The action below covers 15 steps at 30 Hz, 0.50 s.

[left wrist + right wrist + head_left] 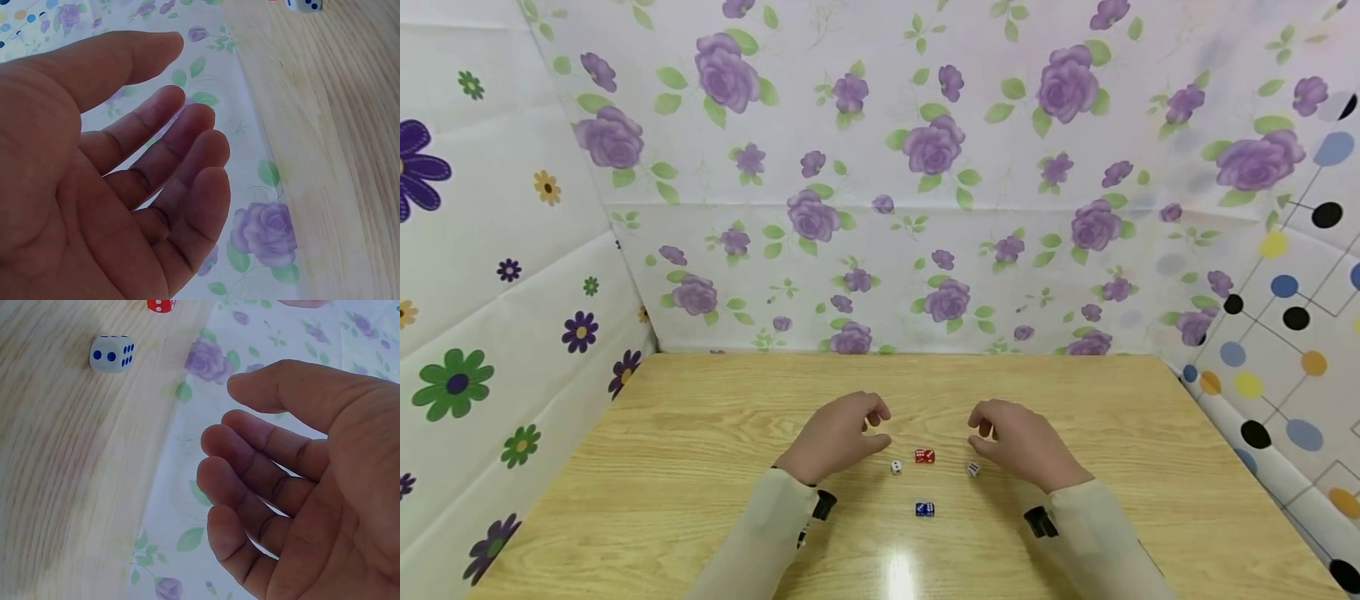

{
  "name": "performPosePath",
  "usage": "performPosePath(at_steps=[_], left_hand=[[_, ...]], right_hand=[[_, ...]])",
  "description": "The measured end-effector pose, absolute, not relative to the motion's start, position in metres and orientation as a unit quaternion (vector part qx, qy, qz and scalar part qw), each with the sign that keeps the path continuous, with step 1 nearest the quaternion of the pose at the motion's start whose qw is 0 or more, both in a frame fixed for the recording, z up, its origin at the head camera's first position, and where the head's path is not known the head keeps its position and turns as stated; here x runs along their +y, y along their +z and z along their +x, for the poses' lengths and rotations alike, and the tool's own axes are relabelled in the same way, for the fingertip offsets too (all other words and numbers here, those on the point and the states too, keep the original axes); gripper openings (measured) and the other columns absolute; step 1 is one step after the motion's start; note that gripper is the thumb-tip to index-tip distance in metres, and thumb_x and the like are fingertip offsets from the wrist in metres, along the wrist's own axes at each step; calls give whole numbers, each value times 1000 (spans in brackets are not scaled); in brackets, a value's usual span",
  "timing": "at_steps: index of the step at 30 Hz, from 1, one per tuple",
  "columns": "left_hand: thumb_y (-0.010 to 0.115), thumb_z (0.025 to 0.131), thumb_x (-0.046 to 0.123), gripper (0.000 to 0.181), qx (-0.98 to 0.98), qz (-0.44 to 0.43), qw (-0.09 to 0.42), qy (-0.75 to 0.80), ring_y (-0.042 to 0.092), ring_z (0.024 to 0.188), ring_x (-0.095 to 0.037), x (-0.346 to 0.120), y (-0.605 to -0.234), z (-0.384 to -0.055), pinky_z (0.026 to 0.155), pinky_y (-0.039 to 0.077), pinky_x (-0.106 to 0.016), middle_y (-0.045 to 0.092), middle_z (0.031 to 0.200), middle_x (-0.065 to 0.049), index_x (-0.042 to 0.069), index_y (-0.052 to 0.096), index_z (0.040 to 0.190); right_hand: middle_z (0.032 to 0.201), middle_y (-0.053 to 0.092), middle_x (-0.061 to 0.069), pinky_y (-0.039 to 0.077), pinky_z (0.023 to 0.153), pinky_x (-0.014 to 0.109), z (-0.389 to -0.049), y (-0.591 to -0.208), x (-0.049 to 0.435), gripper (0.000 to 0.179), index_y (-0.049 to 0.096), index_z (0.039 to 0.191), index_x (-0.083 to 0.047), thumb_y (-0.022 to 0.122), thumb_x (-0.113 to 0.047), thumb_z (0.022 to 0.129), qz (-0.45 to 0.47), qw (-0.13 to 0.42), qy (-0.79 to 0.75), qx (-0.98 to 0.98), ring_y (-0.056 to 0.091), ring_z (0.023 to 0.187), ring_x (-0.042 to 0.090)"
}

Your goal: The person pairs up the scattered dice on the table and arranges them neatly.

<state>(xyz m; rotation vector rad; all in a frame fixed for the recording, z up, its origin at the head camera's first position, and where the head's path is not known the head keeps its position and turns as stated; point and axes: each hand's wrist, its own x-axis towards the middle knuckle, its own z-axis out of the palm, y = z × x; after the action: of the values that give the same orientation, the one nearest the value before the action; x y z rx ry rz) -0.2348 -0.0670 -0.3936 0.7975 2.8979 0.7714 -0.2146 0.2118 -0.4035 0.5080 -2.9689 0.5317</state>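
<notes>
My left hand (842, 433) hovers over the table with its fingers loosely bent and nothing in its grasp. Close to its thumb lies a white die (896, 467), partly visible in the left wrist view too. Facing it, my right hand (1024, 440) is likewise relaxed and holds nothing. Just below that thumb sits another white die (973, 469); the right wrist view shows its blue pips. Between the hands, two red dice (925, 457) touch side by side. Nearer to me are two blue dice (925, 509), also side by side. Neither hand touches any die.
The wooden table (715, 433) carries the dice. Behind it hangs a white cloth with purple roses (947, 300). A flower-print cloth (535, 333) borders the left side, and a dotted cloth (1262, 333) the right. Black wrist straps (824, 505) show at the sleeves.
</notes>
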Motion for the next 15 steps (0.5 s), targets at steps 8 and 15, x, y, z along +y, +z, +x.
performPosePath(at_steps=[8,15], left_hand=[[69,86,28,25,934,268,53,230,54,80,-9,-64,-400,-235,71,47,-30,62,96,2,16,64,108],[69,84,21,22,928,286,92,221,52,77,-9,-58,-410,-231,71,46,-29,63,92,2,12,68,104]], right_hand=[[81,59,-10,45,64,30,-215,-408,212,15,67,98,-16,70,-23,84,176,14,142,-974,51,70,5],[87,62,-6,47,71,35,-211,-414,211,19,67,101,-17,73,-21,83,179,-51,136,-973,55,78,10]])
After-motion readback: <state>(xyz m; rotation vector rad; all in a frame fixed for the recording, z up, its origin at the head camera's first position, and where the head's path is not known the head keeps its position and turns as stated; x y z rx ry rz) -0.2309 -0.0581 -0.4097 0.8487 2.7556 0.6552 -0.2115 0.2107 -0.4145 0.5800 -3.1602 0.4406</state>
